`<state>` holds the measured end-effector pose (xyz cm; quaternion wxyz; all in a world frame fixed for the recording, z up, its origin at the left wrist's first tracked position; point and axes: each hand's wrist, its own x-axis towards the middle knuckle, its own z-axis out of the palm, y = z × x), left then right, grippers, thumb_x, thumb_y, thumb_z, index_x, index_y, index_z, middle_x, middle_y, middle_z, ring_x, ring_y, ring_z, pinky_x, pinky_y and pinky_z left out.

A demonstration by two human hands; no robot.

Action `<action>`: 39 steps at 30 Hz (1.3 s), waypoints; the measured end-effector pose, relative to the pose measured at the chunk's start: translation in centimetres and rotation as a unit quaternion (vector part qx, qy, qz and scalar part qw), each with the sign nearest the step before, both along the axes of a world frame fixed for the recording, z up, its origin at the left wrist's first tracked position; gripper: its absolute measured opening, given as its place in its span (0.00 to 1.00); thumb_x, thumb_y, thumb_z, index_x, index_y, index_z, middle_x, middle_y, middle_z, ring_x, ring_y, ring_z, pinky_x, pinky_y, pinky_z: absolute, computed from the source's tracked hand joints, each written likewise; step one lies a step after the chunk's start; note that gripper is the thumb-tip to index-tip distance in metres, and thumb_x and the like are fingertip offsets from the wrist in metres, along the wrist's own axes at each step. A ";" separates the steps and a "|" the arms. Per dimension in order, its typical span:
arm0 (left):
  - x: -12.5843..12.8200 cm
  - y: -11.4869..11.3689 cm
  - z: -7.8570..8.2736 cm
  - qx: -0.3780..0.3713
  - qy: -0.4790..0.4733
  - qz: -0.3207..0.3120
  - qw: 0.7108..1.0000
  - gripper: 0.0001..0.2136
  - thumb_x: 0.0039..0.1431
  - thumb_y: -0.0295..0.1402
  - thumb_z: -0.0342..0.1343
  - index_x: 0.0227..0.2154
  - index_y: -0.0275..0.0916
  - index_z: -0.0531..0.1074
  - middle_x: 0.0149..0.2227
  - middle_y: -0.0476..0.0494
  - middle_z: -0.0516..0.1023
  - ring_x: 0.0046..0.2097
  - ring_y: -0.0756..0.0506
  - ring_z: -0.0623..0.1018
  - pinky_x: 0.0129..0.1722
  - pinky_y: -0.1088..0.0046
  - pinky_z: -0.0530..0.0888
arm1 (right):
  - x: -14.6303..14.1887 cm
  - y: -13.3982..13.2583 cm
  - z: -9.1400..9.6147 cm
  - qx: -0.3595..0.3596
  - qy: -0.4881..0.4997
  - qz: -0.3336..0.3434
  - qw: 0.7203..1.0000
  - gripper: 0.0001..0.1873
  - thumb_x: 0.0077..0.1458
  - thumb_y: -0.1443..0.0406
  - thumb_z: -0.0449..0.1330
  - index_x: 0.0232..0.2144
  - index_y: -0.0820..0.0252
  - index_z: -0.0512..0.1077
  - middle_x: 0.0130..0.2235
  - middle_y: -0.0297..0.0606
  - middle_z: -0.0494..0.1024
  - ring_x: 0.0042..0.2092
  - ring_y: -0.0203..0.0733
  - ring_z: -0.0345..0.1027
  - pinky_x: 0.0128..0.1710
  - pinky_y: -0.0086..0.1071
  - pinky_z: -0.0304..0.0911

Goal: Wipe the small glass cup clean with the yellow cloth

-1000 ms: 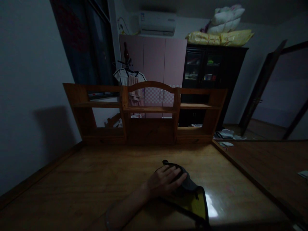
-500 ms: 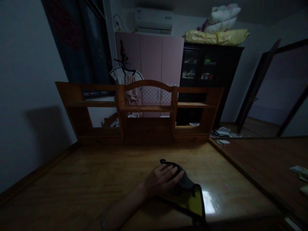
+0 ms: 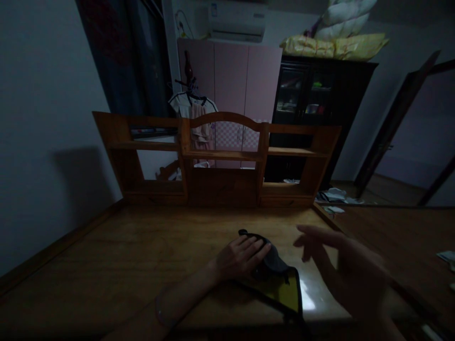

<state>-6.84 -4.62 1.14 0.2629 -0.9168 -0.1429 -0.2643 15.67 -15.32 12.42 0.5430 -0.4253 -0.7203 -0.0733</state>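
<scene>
My left hand (image 3: 243,255) lies palm down on a dark pouch-like bag (image 3: 279,263) with black edging, a grey upper part and a yellow-green panel (image 3: 284,293). Its fingers bend over the bag's upper edge, and the thumb is hidden. The bag rests on the wooden desktop (image 3: 170,246); part of it is covered by that hand. To the right, my right hand (image 3: 341,265) hovers apart from the bag, somewhat blurred. Its fingers point left, loosely bent and apart, with nothing seen in them.
A wooden shelf unit (image 3: 223,155) runs along the desk's far edge. A white wall (image 3: 53,189) borders the left side. Behind are pink wardrobe doors (image 3: 231,80), a black cabinet (image 3: 348,94) and hung clothes (image 3: 192,104). Beyond the right edge lie papers on a brown surface (image 3: 408,232).
My right hand has come into view from the right, near the bag. My left hand stays on the bag. The whole view has shifted slightly.
</scene>
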 end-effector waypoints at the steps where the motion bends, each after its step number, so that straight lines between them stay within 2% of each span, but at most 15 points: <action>1: 0.0 0.1 -0.1 -0.005 -0.004 0.001 1.000 0.29 0.67 0.46 0.43 0.62 0.30 0.55 0.53 0.31 0.72 0.55 0.40 0.71 0.54 0.61 0.69 | 0.1 1.2 -0.2 -0.039 -0.023 0.002 0.999 0.09 0.59 0.64 0.58 0.41 0.54 0.75 0.30 0.36 0.80 0.30 0.40 0.75 0.33 0.32 0.72; 4: 0.0 0.4 -0.5 -0.031 -0.024 0.005 0.999 0.38 0.62 0.57 0.42 0.62 0.28 0.54 0.53 0.28 0.71 0.54 0.38 0.72 0.52 0.59 0.70 | 0.2 4.5 -1.7 -0.222 -0.093 0.071 0.968 0.16 0.58 0.63 0.57 0.49 0.55 0.72 0.40 0.40 0.80 0.35 0.41 0.76 0.34 0.32 0.72; 5: 0.0 0.5 -0.6 -0.043 -0.034 0.004 0.998 0.40 0.59 0.59 0.42 0.62 0.27 0.53 0.53 0.28 0.71 0.53 0.37 0.72 0.51 0.59 0.70 | 0.1 5.2 -2.4 -0.266 -0.098 0.096 0.954 0.18 0.57 0.62 0.58 0.51 0.54 0.70 0.44 0.41 0.79 0.37 0.42 0.76 0.35 0.33 0.73; 7: 0.0 0.6 -0.8 -0.064 -0.061 -0.001 0.996 0.45 0.55 0.62 0.45 0.62 0.27 0.52 0.54 0.28 0.70 0.53 0.36 0.73 0.52 0.59 0.70 | -0.3 5.8 -3.7 -0.334 -0.091 0.144 0.927 0.18 0.59 0.63 0.56 0.52 0.54 0.69 0.44 0.41 0.79 0.38 0.41 0.76 0.37 0.33 0.73; 11: -0.1 0.7 -0.8 -0.089 -0.133 -0.005 0.987 0.47 0.52 0.63 0.50 0.63 0.30 0.49 0.54 0.28 0.71 0.52 0.36 0.74 0.51 0.58 0.72 | -1.7 5.8 -5.3 -0.351 -0.069 0.137 0.924 0.15 0.59 0.66 0.53 0.49 0.55 0.70 0.40 0.40 0.80 0.40 0.44 0.76 0.38 0.34 0.71; 17: -0.1 0.6 -0.8 -0.140 -0.194 0.012 0.971 0.45 0.51 0.58 0.56 0.62 0.32 0.50 0.53 0.29 0.71 0.54 0.37 0.74 0.51 0.61 0.74 | -3.1 7.2 -5.6 -0.349 -0.056 0.114 0.928 0.10 0.57 0.67 0.54 0.41 0.59 0.73 0.37 0.39 0.80 0.37 0.42 0.74 0.34 0.30 0.65; 19: -0.1 0.7 -0.8 -0.154 -0.201 0.015 0.967 0.44 0.51 0.58 0.56 0.62 0.32 0.50 0.53 0.29 0.70 0.54 0.37 0.74 0.51 0.61 0.74 | -3.3 8.1 -5.9 -0.365 -0.058 0.112 0.922 0.09 0.57 0.67 0.54 0.38 0.61 0.74 0.35 0.39 0.80 0.35 0.42 0.72 0.33 0.30 0.64; 22: -0.3 0.9 -0.8 -0.178 -0.202 0.011 0.963 0.43 0.52 0.57 0.56 0.62 0.33 0.49 0.54 0.28 0.69 0.55 0.37 0.73 0.53 0.61 0.73 | -3.4 9.4 -6.4 -0.395 -0.056 0.144 0.905 0.09 0.56 0.67 0.54 0.35 0.63 0.74 0.34 0.38 0.80 0.35 0.42 0.71 0.35 0.31 0.64; 26: -0.1 1.2 -0.8 -0.201 -0.226 0.031 0.953 0.41 0.50 0.53 0.60 0.59 0.33 0.54 0.54 0.30 0.69 0.56 0.36 0.72 0.54 0.58 0.72 | -3.6 11.4 -7.0 -0.400 -0.033 0.213 0.891 0.10 0.54 0.67 0.56 0.38 0.62 0.74 0.38 0.36 0.79 0.39 0.44 0.71 0.40 0.34 0.65; 28: 0.1 1.4 -0.9 -0.230 -0.266 0.054 0.934 0.40 0.47 0.49 0.63 0.58 0.34 0.55 0.53 0.32 0.69 0.55 0.36 0.71 0.53 0.57 0.72 | -3.5 12.5 -7.1 -0.417 -0.005 0.253 0.873 0.13 0.54 0.66 0.55 0.42 0.62 0.74 0.40 0.36 0.79 0.41 0.45 0.71 0.44 0.36 0.65; 31: 0.5 1.8 -0.8 -0.305 -0.331 0.080 0.889 0.38 0.44 0.42 0.67 0.57 0.38 0.57 0.52 0.36 0.69 0.54 0.37 0.72 0.52 0.57 0.73 | -3.4 14.2 -7.0 -0.457 0.023 0.284 0.843 0.15 0.54 0.65 0.55 0.43 0.60 0.74 0.41 0.35 0.79 0.43 0.45 0.70 0.46 0.37 0.65; 35: 0.4 2.2 -0.4 -0.397 -0.366 0.102 0.835 0.36 0.41 0.35 0.69 0.54 0.41 0.60 0.51 0.40 0.68 0.51 0.39 0.73 0.50 0.58 0.74 | -2.8 15.7 -6.7 -0.535 0.028 0.287 0.794 0.17 0.56 0.61 0.55 0.47 0.57 0.74 0.41 0.34 0.78 0.41 0.44 0.70 0.39 0.34 0.66; 37: 0.3 2.4 -0.4 -0.418 -0.374 0.114 0.820 0.36 0.40 0.33 0.70 0.53 0.41 0.60 0.50 0.41 0.68 0.51 0.39 0.73 0.50 0.57 0.73 | -2.6 16.0 -6.8 -0.568 0.047 0.290 0.769 0.19 0.56 0.58 0.56 0.49 0.55 0.72 0.42 0.35 0.79 0.42 0.44 0.71 0.37 0.33 0.66; 39: 0.2 2.5 -0.4 -0.419 -0.381 0.121 0.815 0.35 0.40 0.31 0.70 0.53 0.41 0.61 0.50 0.41 0.68 0.51 0.39 0.73 0.50 0.57 0.73 | -2.4 16.1 -7.0 -0.575 0.078 0.305 0.755 0.22 0.56 0.56 0.57 0.52 0.54 0.70 0.44 0.35 0.79 0.45 0.45 0.71 0.41 0.36 0.67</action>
